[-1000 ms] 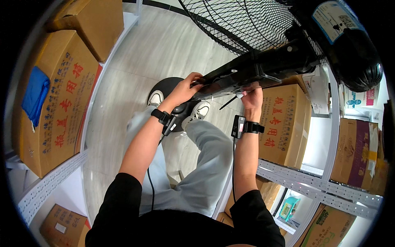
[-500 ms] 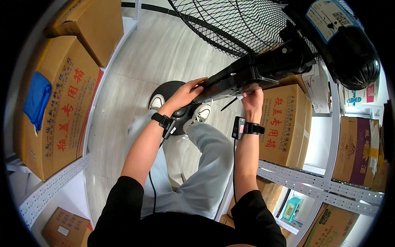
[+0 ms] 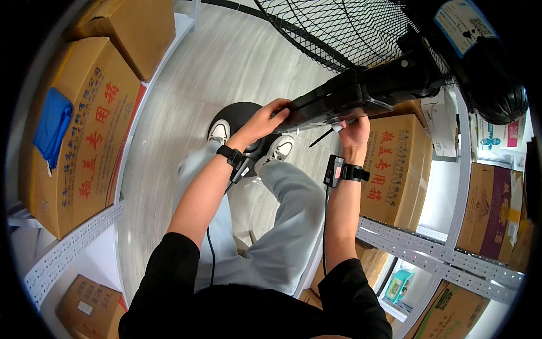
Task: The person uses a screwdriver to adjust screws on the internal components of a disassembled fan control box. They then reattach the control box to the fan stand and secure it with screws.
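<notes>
Fan (image 3: 389, 82) stretched toward two o'clock, left hand (image 3: 263, 122) clasped its near end, and right hand (image 3: 355, 134) pinched a white piece (image 3: 337, 127).

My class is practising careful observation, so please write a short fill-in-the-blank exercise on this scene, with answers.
1. The left hand touches a fan coloured ____.
2. The cloth on a cardboard box is ____.
3. Black straps are worn around both ____.
4. The shoes are mainly ____.

Missing words: black; blue; wrists; white.
</notes>
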{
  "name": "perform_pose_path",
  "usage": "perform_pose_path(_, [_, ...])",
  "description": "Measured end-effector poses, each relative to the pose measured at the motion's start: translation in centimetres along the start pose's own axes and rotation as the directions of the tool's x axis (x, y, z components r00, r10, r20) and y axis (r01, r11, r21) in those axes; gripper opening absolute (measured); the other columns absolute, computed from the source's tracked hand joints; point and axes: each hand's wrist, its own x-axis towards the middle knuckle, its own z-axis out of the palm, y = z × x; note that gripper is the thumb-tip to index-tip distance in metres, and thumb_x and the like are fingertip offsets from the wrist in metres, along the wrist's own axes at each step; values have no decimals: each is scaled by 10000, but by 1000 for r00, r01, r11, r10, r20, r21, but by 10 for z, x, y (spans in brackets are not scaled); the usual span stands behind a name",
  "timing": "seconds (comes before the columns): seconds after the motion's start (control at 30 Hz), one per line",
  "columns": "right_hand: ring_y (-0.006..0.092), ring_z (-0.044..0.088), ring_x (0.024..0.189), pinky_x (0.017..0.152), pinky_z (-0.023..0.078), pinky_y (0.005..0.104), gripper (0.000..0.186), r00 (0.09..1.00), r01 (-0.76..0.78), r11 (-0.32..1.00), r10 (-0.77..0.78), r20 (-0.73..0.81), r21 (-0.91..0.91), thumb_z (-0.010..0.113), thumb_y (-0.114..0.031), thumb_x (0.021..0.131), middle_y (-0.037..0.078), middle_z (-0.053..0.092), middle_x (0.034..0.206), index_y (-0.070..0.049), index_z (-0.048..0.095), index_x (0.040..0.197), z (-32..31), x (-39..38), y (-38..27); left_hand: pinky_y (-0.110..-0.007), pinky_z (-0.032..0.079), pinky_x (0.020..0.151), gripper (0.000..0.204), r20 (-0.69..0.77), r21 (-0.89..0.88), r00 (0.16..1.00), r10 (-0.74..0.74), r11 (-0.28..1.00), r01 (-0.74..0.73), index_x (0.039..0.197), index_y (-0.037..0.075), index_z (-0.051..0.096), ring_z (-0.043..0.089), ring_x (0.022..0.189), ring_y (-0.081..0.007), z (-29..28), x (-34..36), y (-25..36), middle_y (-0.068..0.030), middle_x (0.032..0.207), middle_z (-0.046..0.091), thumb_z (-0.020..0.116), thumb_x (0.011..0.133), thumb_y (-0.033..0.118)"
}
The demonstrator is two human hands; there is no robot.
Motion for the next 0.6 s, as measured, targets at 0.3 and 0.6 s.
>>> perform_pose_path(0.3, [112, 493, 677, 478, 310, 245, 235, 993, -55, 997, 60, 100, -49, 533, -324, 979, 9, 591, 888, -99, 582, 1025, 9, -5, 3, -296, 433, 975, 420, 8, -18, 1000, 15, 1000, -15, 1334, -13, 493, 556, 1112, -147, -5, -1, -2, -84, 1222, 603, 533, 989, 223])
perform_pose_path(0.6, [131, 512, 680, 472, 366, 247, 338, 989, -89, 993, 98, 107, -83, 539, -376, 988, 63, 584, 923, -45, 520, 1056, -20, -13, 48, -304, 431, 992, 392, -7, 73, 1000, 5, 997, -4, 1312, -26, 518, 568, 1114, -160, -5, 2, -4, -96, 1231, 611, 544, 979, 181])
